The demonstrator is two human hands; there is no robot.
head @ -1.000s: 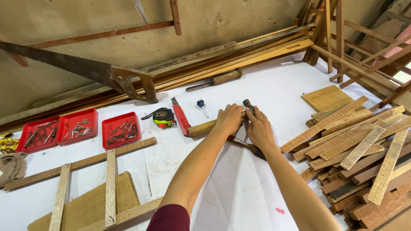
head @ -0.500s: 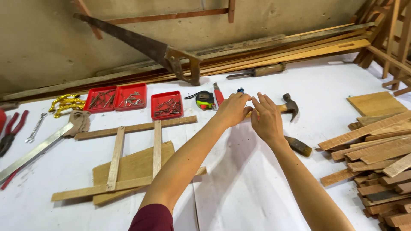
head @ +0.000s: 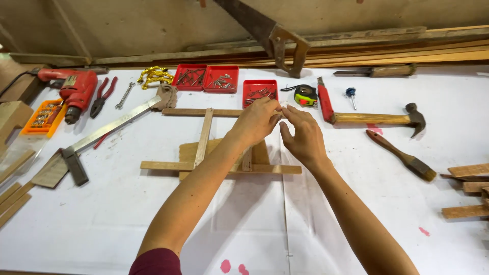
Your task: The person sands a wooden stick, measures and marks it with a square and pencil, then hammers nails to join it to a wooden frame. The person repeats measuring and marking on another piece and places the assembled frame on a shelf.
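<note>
White covered bench (head: 356, 203), pink paint spots near the front edge, dull brown wall behind with long wooden battens (head: 407, 48) stacked along its foot and a handsaw (head: 270, 33) leaning there. Along the back of the bench, left to right: red electric drill (head: 74, 91), orange bit case (head: 43, 114), red-handled pliers (head: 102, 94), small spanner (head: 124, 95), yellow cord (head: 153, 75), three red trays (head: 260, 90) of nails and screws, tape measure (head: 305, 95), red-cased knife (head: 324, 99), blue-handled driver (head: 350, 93), chisel with wooden handle (head: 377, 71). Steel square (head: 102, 135) lying slantwise at the left; claw hammer (head: 379, 118) and a flat brush (head: 402, 155) at the right, scrap slats (head: 468, 191) at the far right edge. Wooden slat frame (head: 204, 140) flat in the middle, partly hidden under the forearms. Left hand (head: 257, 122) and right hand (head: 303, 135) raised together just above the frame's far rail, close beside the nearest red tray, fingertips meeting. Fingers of both pressed together as if pinching something tiny; too small to tell what, if anything, sits between them.
</note>
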